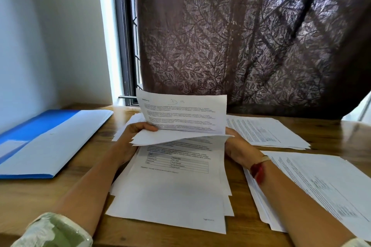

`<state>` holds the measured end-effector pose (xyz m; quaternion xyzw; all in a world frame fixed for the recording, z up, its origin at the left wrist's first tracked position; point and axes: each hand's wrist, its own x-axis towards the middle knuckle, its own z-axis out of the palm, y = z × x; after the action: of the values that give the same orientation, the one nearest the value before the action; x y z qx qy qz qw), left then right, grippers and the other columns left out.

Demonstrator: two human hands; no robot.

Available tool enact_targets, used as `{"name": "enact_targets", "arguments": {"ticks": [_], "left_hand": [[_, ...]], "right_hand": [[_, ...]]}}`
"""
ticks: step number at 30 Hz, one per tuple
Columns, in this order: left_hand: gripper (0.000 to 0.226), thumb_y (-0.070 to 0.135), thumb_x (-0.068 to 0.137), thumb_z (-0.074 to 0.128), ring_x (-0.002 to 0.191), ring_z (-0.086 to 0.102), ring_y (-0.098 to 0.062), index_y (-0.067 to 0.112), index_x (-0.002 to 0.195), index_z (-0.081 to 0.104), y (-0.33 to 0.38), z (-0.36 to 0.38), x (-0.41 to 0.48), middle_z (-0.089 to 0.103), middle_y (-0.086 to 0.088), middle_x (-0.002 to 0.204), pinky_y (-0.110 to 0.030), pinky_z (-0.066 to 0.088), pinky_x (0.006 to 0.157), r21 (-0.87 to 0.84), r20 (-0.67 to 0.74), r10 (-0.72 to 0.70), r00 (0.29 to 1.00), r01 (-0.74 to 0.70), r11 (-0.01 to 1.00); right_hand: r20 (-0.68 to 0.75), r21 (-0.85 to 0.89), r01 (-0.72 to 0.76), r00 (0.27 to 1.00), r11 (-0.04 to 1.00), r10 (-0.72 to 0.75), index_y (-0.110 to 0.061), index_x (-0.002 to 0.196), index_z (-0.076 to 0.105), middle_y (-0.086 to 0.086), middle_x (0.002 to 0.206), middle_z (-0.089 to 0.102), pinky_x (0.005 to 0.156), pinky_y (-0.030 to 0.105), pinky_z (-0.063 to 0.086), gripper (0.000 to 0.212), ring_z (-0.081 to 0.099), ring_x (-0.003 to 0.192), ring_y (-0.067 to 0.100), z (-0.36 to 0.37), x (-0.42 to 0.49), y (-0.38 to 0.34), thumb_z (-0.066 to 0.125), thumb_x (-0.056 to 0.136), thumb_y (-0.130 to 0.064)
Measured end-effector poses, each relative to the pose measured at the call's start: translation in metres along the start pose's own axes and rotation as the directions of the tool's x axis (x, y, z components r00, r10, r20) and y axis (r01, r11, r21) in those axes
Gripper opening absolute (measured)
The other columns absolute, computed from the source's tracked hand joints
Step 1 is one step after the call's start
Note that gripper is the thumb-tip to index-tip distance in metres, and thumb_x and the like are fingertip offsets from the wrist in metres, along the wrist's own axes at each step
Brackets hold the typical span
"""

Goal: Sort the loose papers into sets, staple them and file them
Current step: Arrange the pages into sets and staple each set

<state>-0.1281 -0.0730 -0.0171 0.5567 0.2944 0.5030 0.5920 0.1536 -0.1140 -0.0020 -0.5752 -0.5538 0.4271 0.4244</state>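
A person sits at a brown wooden surface [30, 196] with papers spread across it. In the middle lies a loose, uneven stack of white printed sheets [174, 190]. Its top page shows blocks of text and a small table, but the print is too blurred to read.

Above the far end of that stack, a few lifted white printed sheets [184, 115] are raised and curled towards the camera. The uppermost one has a handwritten mark near its top edge that looks like "D 14". The left hand [138, 132] pinches these lifted sheets at their left edge, with the thumb lying on top and the fingers hidden beneath the paper. The right hand [239, 146] meets the same sheets at their right edge. Its fingers go out of sight behind the paper, so I cannot tell whether it grips the sheets or only props them. A red band [258, 170] circles the right wrist, and a pale green and white sleeve [58, 230] covers the left forearm at the bottom edge.

To the right lie two more piles, well apart from the blue and white folder [40, 140] on the left, which is closed, lies flat and runs off the left edge. The far right pile of printed pages [267, 132] sits near the back. The near right pile of printed pages [321, 186] is partly covered by the right forearm and cut off by the frame.

Behind the surface hangs a dark brown leaf-patterned curtain [241, 36], which hides most of a dark-framed window [125, 36]. A white wall [50, 36] stands to the left of it.
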Motion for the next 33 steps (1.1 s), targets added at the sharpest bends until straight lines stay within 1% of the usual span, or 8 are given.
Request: {"name": "enact_targets", "arguments": {"ticks": [4,8,10,14,23,26,29,33], "left_hand": [[0.018,0.006,0.07,0.077,0.092,0.066,-0.021,0.023,0.077,0.077,0.0,0.002,-0.005,0.073,0.001,0.103,-0.027,0.057,0.069,0.048,-0.033,0.097,0.995,-0.096,0.994],[0.088,0.037,0.029,0.095,0.087,0.069,-0.019,0.018,0.109,0.065,0.001,-0.006,-0.001,0.071,-0.004,0.105,-0.03,0.058,0.066,-0.023,-0.033,0.003,0.999,-0.004,1.0],[0.085,0.039,0.037,0.093,0.087,0.068,-0.021,0.016,0.113,0.061,0.002,-0.006,-0.002,0.07,-0.006,0.108,-0.031,0.058,0.066,-0.011,-0.026,0.011,1.0,-0.011,1.0],[0.036,0.014,0.074,0.066,0.087,0.067,-0.024,0.011,0.109,0.064,0.001,0.0,-0.005,0.072,-0.007,0.106,-0.034,0.055,0.068,0.009,-0.034,0.035,0.999,-0.035,0.999],[0.046,0.034,0.025,0.095,0.079,0.07,-0.021,0.022,0.065,0.076,-0.003,-0.005,-0.005,0.075,-0.003,0.091,-0.029,0.057,0.064,0.037,-0.072,0.056,0.996,-0.053,0.998],[0.047,0.034,0.024,0.096,0.079,0.07,-0.022,0.021,0.064,0.075,-0.005,-0.004,-0.004,0.075,-0.004,0.09,-0.03,0.056,0.065,0.031,-0.091,0.042,0.995,-0.039,0.999],[0.014,0.014,0.057,0.086,0.083,0.068,-0.028,0.018,0.065,0.075,-0.009,-0.004,-0.002,0.075,-0.007,0.089,-0.03,0.057,0.062,0.024,-0.132,0.015,0.991,-0.012,1.0],[0.029,0.002,0.061,0.08,0.083,0.068,-0.032,0.003,0.089,0.072,-0.009,-0.006,-0.001,0.072,-0.017,0.092,-0.033,0.057,0.064,-0.042,-0.107,-0.01,0.994,0.005,0.999]], "right_hand": [[-0.198,0.103,0.032,0.98,0.994,-0.011,-0.013,0.084,0.065,0.008,0.085,0.068,0.063,0.029,0.051,0.008,0.063,0.079,0.024,0.002,-0.001,-0.003,0.063,0.091,-0.018],[-0.471,0.41,0.28,0.88,0.868,-0.062,-0.008,0.093,0.067,0.014,0.098,0.072,0.076,0.036,0.057,0.01,0.068,0.083,0.026,-0.022,0.002,-0.003,0.071,0.084,-0.01],[-0.524,0.49,0.337,0.851,0.804,-0.038,-0.008,0.093,0.067,0.012,0.098,0.072,0.075,0.034,0.057,0.009,0.068,0.086,0.025,-0.031,0.001,-0.002,0.071,0.085,-0.01],[-0.483,0.593,0.321,0.876,0.739,0.007,-0.009,0.088,0.065,0.009,0.094,0.071,0.067,0.03,0.057,0.002,0.068,0.081,0.022,-0.031,-0.002,0.0,0.067,0.088,-0.008],[-0.345,0.609,0.226,0.939,0.76,-0.003,-0.008,0.097,0.065,0.009,0.1,0.072,0.076,0.036,0.059,0.008,0.069,0.087,0.023,-0.028,-0.002,0.002,0.065,0.089,-0.011],[-0.239,0.492,0.177,0.969,0.853,-0.063,-0.009,0.106,0.065,0.009,0.104,0.073,0.078,0.037,0.058,0.018,0.07,0.091,0.025,-0.019,0.0,0.006,0.065,0.089,-0.013],[-0.133,0.321,0.153,0.984,0.935,-0.115,-0.011,0.106,0.067,0.01,0.102,0.072,0.083,0.043,0.057,0.017,0.069,0.096,0.03,-0.007,-0.001,0.008,0.062,0.09,-0.011],[-0.025,0.207,0.109,0.994,0.972,-0.106,-0.016,0.107,0.066,0.009,0.105,0.071,0.09,0.051,0.054,0.022,0.068,0.098,0.03,0.0,-0.002,0.009,0.059,0.09,-0.004]]}}
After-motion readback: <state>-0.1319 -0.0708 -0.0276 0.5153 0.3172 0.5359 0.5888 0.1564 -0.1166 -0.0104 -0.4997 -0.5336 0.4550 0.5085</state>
